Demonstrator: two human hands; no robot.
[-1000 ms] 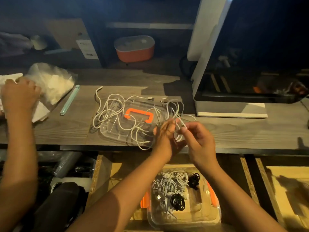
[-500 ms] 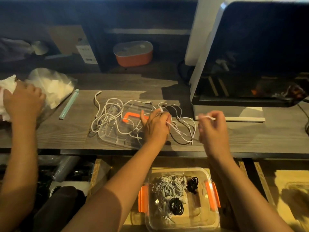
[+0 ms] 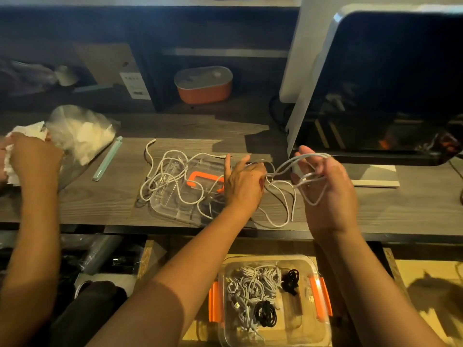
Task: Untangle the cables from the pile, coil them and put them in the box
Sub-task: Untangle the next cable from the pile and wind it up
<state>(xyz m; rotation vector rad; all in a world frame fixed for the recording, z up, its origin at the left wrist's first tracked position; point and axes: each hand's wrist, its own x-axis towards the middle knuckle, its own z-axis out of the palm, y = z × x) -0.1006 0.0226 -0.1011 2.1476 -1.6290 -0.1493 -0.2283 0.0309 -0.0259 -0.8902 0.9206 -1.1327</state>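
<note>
Box (image 3: 315,329) at 6 o'clock, below bench (image 3: 100,204): several coiled white and black cables inside, done. Right hand (image 3: 328,189) at 3 o'clock, fingers loosely hooked through white cable loops (image 3: 310,166). Left hand (image 3: 244,182) pinching same strand. Tangled pile (image 3: 170,176) at 11 o'clock on clear lid (image 3: 175,206), left to do.

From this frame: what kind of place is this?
Probably a workshop or maker bench, not a home desk. A large enclosed machine with a dark glass door, possibly a 3D printer, stands on a wood-grain worktop, and the clear box of coiled cables sits on plywood crates below.
</note>
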